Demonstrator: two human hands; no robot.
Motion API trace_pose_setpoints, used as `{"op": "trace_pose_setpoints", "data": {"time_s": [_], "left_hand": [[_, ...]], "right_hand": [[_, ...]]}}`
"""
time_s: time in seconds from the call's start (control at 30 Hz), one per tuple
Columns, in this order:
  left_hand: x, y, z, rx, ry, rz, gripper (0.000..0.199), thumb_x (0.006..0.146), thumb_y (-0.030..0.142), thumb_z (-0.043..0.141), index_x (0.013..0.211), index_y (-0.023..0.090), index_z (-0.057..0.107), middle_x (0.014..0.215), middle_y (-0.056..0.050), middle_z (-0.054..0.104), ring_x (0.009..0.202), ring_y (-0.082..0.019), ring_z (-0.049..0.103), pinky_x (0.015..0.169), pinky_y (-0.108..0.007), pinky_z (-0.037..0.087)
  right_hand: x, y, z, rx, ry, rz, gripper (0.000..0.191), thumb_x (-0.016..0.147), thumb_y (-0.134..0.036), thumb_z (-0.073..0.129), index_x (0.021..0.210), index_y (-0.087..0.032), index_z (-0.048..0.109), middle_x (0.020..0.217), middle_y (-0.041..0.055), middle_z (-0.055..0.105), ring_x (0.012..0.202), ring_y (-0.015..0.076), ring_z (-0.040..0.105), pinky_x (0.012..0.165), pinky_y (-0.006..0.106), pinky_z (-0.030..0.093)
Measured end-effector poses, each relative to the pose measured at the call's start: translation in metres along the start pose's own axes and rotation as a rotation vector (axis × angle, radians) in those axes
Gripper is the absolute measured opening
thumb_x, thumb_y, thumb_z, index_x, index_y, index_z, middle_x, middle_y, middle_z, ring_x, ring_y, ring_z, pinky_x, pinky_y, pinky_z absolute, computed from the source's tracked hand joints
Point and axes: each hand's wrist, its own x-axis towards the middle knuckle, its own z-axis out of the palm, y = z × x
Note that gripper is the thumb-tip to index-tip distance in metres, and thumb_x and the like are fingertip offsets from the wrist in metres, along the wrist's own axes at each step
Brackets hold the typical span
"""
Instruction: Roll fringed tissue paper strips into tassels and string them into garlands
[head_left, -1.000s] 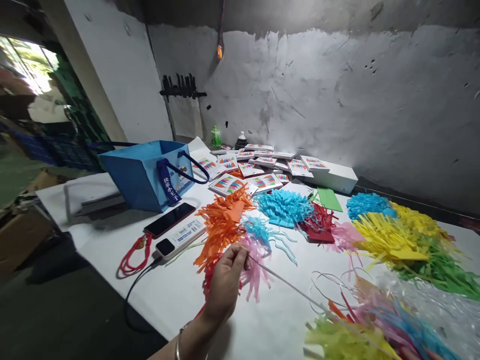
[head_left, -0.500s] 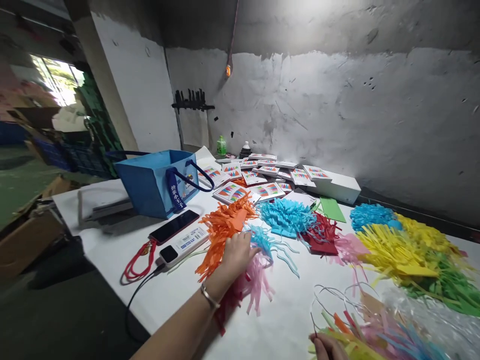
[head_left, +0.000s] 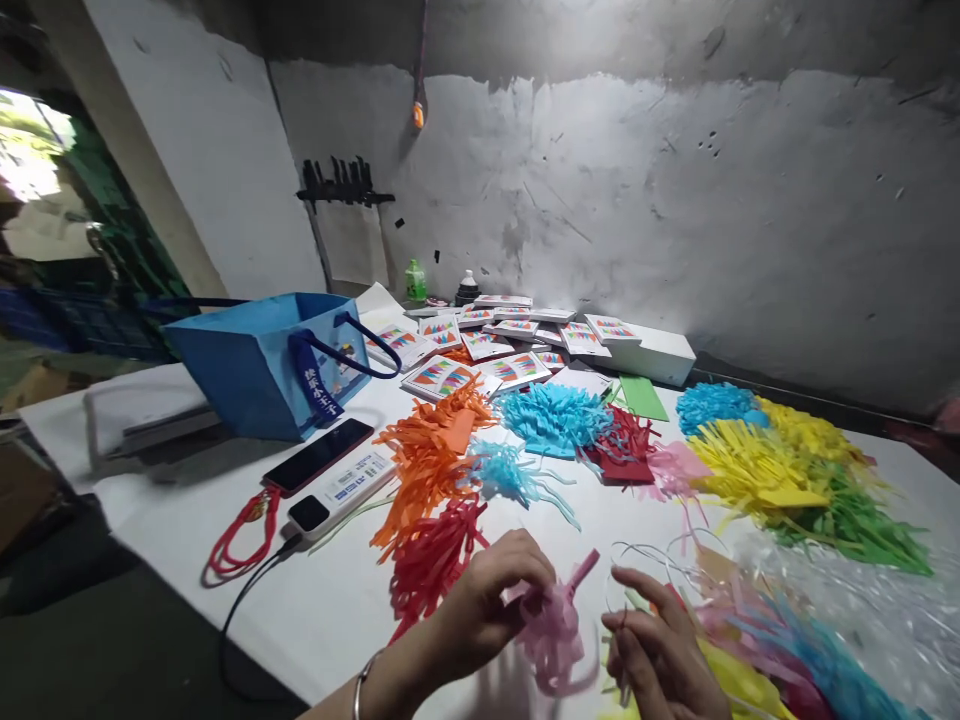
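Note:
My left hand (head_left: 499,600), with a bracelet at the wrist, is closed on a pink paper tassel (head_left: 553,640) above the white table near its front. Just to its right, my right hand (head_left: 656,650) pinches a thin white string (head_left: 616,606), its index finger raised. The pink tassel and my right hand are apart. Multicoloured tassels (head_left: 780,640) lie beside and partly behind my right hand. Left of my left hand is a red tassel bunch (head_left: 435,560), with orange tassels (head_left: 427,460) beyond it and a light blue tassel (head_left: 510,472) farther back.
A blue bag (head_left: 255,365), a phone (head_left: 321,455) and a white power bank (head_left: 345,495) with a cable are at the left. Printed white boxes (head_left: 517,370) lie at the back. Blue, dark red, yellow (head_left: 757,470) and green tassels spread rightward; clear plastic (head_left: 847,590) lies at the right.
My left hand has moved right and nearer, lifting the pink tassel off the pile and uncovering the red bunch. My right hand has risen further into view. The view has shifted slightly right.

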Motion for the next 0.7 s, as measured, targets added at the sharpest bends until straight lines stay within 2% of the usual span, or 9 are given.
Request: {"op": "trace_pose_setpoints", "data": {"time_s": [0.1,0.2,0.3,0.37,0.4,0.47,0.57,0.63,0.7], "left_hand": [[-0.006,0.002,0.005,0.008,-0.102,0.037,0.019,0.099,0.023,0.051,0.089,0.020,0.066,0.081,-0.008,0.071,0.080,-0.019,0.060,0.077,-0.033,0.047],[-0.010,-0.002,-0.007,0.141,-0.175,-0.023,0.019,0.095,0.015,0.052,0.088,0.021,0.069,0.092,-0.008,0.072,0.089,-0.022,0.062,0.083,-0.036,0.046],[-0.010,-0.002,-0.025,0.319,0.024,-0.216,0.023,0.092,0.012,0.051,0.086,0.022,0.070,0.108,-0.010,0.069,0.106,-0.026,0.061,0.093,-0.041,0.045],[-0.009,0.004,-0.030,0.308,0.121,-0.336,0.021,0.094,0.017,0.050,0.098,0.022,0.070,0.119,-0.011,0.066,0.116,-0.027,0.057,0.101,-0.043,0.042],[-0.008,0.009,-0.028,0.260,0.098,-0.373,0.021,0.095,0.021,0.052,0.107,0.022,0.069,0.124,-0.011,0.064,0.120,-0.027,0.056,0.104,-0.043,0.041],[-0.007,0.017,-0.017,0.102,-0.058,-0.434,0.024,0.097,0.030,0.053,0.115,0.022,0.067,0.123,-0.011,0.064,0.119,-0.026,0.056,0.104,-0.040,0.042],[-0.009,0.022,0.006,-0.267,-0.259,-0.607,0.032,0.098,0.043,0.054,0.097,0.017,0.073,0.094,-0.008,0.070,0.088,-0.021,0.063,0.083,-0.030,0.049],[-0.012,0.020,0.018,-0.449,-0.201,-0.725,0.037,0.093,0.049,0.063,0.087,0.014,0.074,0.077,-0.004,0.067,0.073,-0.016,0.058,0.071,-0.025,0.046],[-0.015,0.016,0.025,-0.511,-0.066,-0.799,0.038,0.086,0.051,0.071,0.085,0.013,0.073,0.073,-0.002,0.064,0.069,-0.014,0.055,0.067,-0.023,0.042]], "right_hand": [[0.006,-0.014,0.002,0.054,-0.158,0.174,0.030,0.094,-0.046,0.059,0.083,-0.022,0.073,0.111,0.0078,0.067,0.047,0.0053,0.053,0.043,0.020,0.045],[0.008,-0.012,-0.003,-0.066,-0.126,0.096,0.022,0.095,-0.039,0.060,0.088,-0.024,0.074,0.097,0.0054,0.070,0.062,0.0116,0.063,0.050,0.020,0.050],[0.006,-0.005,-0.005,-0.240,-0.005,-0.108,0.014,0.094,-0.027,0.060,0.095,-0.026,0.074,0.100,0.0054,0.072,0.092,0.0176,0.069,0.081,0.024,0.055],[0.003,-0.003,-0.002,-0.235,-0.055,-0.183,0.016,0.095,-0.022,0.058,0.098,-0.026,0.072,0.099,0.0049,0.071,0.095,0.0173,0.069,0.087,0.025,0.053],[0.001,-0.003,0.001,-0.209,-0.098,-0.200,0.017,0.096,-0.020,0.056,0.098,-0.026,0.072,0.098,0.0046,0.071,0.093,0.0168,0.069,0.086,0.024,0.054],[-0.003,-0.004,0.007,-0.145,-0.167,-0.204,0.017,0.097,-0.022,0.054,0.098,-0.027,0.071,0.096,0.0040,0.071,0.089,0.0161,0.069,0.081,0.023,0.055],[-0.008,-0.007,0.009,-0.047,-0.225,-0.125,0.020,0.099,-0.031,0.053,0.093,-0.026,0.071,0.094,0.0033,0.069,0.062,0.0107,0.063,0.058,0.020,0.053],[-0.012,-0.007,0.004,-0.037,-0.166,-0.052,0.024,0.099,-0.036,0.053,0.090,-0.024,0.071,0.103,0.0056,0.069,0.051,0.0075,0.056,0.048,0.020,0.049],[-0.016,-0.007,-0.001,-0.098,-0.060,-0.014,0.022,0.098,-0.036,0.055,0.090,-0.022,0.071,0.098,0.0061,0.071,0.051,0.0084,0.057,0.049,0.021,0.050]]}}
